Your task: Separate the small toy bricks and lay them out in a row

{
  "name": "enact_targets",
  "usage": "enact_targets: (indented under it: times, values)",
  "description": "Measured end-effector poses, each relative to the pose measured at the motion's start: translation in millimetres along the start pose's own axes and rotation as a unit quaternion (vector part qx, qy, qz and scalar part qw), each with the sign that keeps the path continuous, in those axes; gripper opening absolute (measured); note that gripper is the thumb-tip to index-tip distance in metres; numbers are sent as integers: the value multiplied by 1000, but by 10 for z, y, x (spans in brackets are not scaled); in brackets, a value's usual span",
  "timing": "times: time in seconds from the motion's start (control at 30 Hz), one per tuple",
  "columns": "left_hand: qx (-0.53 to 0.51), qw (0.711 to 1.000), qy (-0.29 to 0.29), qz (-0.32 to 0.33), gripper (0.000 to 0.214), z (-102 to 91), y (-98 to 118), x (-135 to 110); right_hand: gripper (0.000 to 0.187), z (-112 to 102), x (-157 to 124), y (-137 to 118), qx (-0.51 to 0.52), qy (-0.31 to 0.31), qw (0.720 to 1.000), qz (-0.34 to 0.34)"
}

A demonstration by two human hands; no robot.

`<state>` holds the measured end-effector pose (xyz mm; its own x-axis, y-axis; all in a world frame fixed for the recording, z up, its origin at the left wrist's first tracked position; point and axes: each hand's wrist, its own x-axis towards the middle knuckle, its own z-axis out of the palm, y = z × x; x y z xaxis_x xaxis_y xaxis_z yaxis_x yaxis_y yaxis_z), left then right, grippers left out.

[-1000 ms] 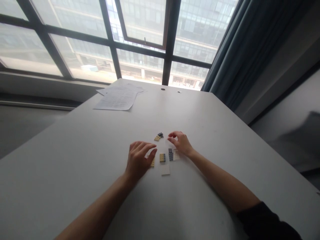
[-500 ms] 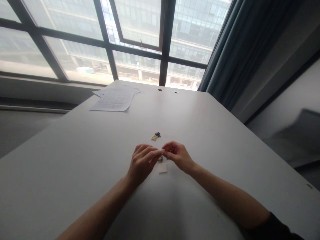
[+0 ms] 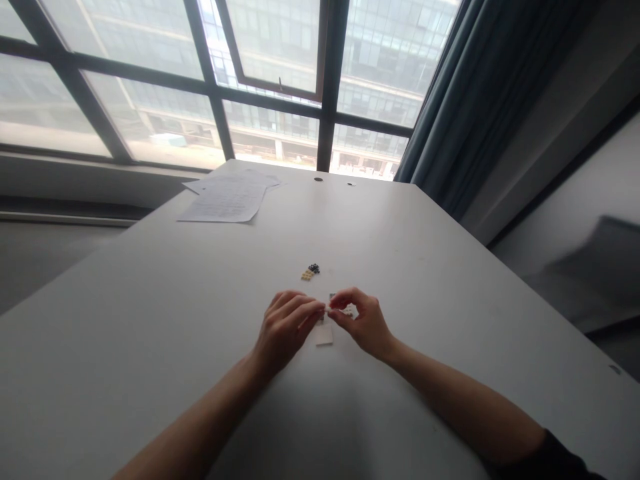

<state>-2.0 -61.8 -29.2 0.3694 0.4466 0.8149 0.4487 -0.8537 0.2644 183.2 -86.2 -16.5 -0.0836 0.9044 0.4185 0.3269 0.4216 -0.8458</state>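
Observation:
My left hand (image 3: 287, 327) and my right hand (image 3: 369, 325) meet above the middle of the table. Their fingertips pinch a tiny white piece (image 3: 327, 308) from both sides; its exact kind is too small to make out. Just below the fingertips a pale square plate (image 3: 324, 335) lies flat on the table. Some small pieces (image 3: 351, 311) show partly through the curve of my right thumb and forefinger, otherwise hidden by that hand. Beyond my hands sit several small yellow pieces (image 3: 307, 275), with several black pieces (image 3: 314, 268) right beside them.
The white table (image 3: 150, 320) stretches away to large windows (image 3: 280, 127). Printed sheets of paper (image 3: 225, 200) overlap at its far left. Two small holes mark the far edge. A dark blue curtain (image 3: 450, 100) hangs at the right.
My right hand has shifted slightly right and its thumb and forefinger now form a rounder curve, uncovering small pieces behind. The left hand stays nearly in place.

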Motion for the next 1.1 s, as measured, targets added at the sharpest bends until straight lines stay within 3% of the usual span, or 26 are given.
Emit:
enact_targets:
  times: [0.3,0.53,0.67,0.83,0.97,1.1]
  values:
    - [-8,1000,1,-11,8,-20,12,19,17,24,-3,6,131,-48,988,64]
    - [-3,1000,-17,-12,6,-14,17,8,20,-11,25,5,142,-68,983,91]
    - [0,1000,-25,6,8,16,1,-6,19,-81,46,-38,63,-76,993,63]
    - [12,998,-51,38,9,-25,-64,-19,8,-306,31,19,-128,-95,986,-44]
    - [32,989,-111,86,12,-99,-103,-27,10,-506,-67,222,-211,-98,970,-70]
    - [38,975,-177,130,10,-127,-41,-30,9,-549,-161,353,-249,-99,961,-73]
